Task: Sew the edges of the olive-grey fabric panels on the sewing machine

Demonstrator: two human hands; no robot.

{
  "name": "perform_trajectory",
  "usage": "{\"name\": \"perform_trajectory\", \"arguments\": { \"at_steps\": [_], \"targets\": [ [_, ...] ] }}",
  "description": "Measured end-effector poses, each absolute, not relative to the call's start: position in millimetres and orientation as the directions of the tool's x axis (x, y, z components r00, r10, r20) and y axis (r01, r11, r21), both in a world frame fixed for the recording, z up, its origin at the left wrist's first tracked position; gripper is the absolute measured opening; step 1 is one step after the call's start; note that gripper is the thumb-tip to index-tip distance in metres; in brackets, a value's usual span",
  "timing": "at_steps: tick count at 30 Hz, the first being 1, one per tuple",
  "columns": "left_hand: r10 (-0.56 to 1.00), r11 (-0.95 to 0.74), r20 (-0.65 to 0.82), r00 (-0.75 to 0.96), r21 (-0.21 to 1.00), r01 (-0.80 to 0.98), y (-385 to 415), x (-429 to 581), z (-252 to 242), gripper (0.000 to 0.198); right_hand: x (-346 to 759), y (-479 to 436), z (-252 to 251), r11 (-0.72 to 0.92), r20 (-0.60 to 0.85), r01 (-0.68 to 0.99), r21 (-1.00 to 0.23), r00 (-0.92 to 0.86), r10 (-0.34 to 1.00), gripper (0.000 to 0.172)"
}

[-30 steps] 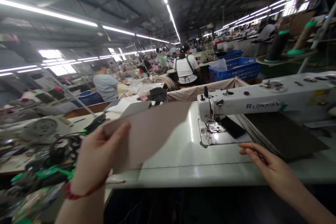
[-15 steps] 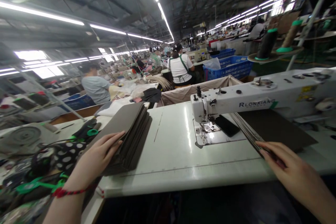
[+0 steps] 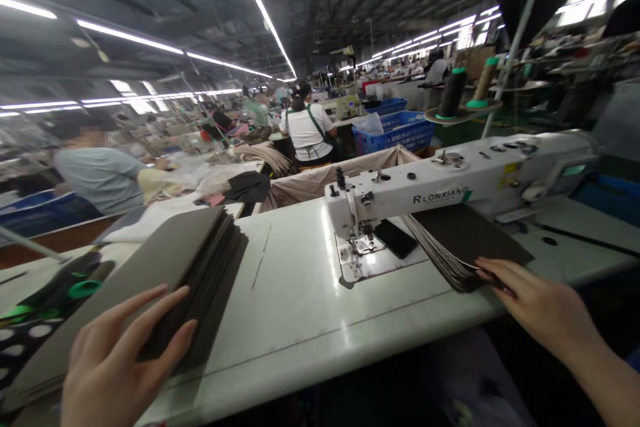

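- On my feed, the left hand (image 3: 113, 363) is open, fingers spread, with the fingertips and thumb lying against a thick stack of grey-brown sheets (image 3: 195, 267). I can see no clear pinch on it.
- The right hand (image 3: 537, 303) is closed at the near corner of a fanned stack of dark sheets (image 3: 463, 240), its fingertips (image 3: 487, 268) pinching the edge. I cannot tell how many sheets they hold.
- As things lie now, the left stack is thick and neatly layered, while the right one is spread into a fan. I see no sheet on the needle plate (image 3: 357, 257) of the sewing machine, and no stitching shows from here.
- Between my two hands stretches the white sewing table (image 3: 295, 320), with its bare top running from one stack to the other.
- Ahead and left of the right hand, a black phone (image 3: 395, 239) lies just beside the fanned stack, between it and the needle plate.
- Beyond the fanned stack stands the white RLONXIANG machine head (image 3: 450, 190).
- Well ahead of both hands, there is a blue plastic crate (image 3: 395, 133) and a co-worker in a white shirt and green apron (image 3: 306, 133). Off past the left hand sits a co-worker in a pale blue shirt (image 3: 100, 177).
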State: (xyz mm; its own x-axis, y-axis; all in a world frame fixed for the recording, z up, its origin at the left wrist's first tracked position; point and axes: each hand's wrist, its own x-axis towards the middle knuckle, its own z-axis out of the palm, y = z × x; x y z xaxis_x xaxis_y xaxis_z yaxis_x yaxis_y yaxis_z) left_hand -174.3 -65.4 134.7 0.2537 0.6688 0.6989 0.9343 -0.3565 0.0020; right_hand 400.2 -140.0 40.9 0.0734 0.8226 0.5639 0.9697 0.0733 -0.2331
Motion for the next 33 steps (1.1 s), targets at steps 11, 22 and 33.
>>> {"name": "perform_trajectory", "arguments": {
  "at_steps": [11,22,33],
  "targets": [
    [0.557,-0.805,0.155,0.816,0.342,0.484,-70,39,50,0.063,209,-162,35,0.78,0.35,0.582,-0.23,-0.699,0.624,0.034],
    [0.714,-0.687,0.026,0.699,0.215,0.694,-73,-12,10,0.061,240,-38,25,0.395,0.186,0.839,-0.375,-0.35,0.918,0.041],
    [0.701,-0.688,0.012,0.713,0.277,0.671,-20,-2,25,0.056,239,-8,-6,0.361,0.15,0.889,-0.283,-0.331,0.932,0.058]
  ]
}}
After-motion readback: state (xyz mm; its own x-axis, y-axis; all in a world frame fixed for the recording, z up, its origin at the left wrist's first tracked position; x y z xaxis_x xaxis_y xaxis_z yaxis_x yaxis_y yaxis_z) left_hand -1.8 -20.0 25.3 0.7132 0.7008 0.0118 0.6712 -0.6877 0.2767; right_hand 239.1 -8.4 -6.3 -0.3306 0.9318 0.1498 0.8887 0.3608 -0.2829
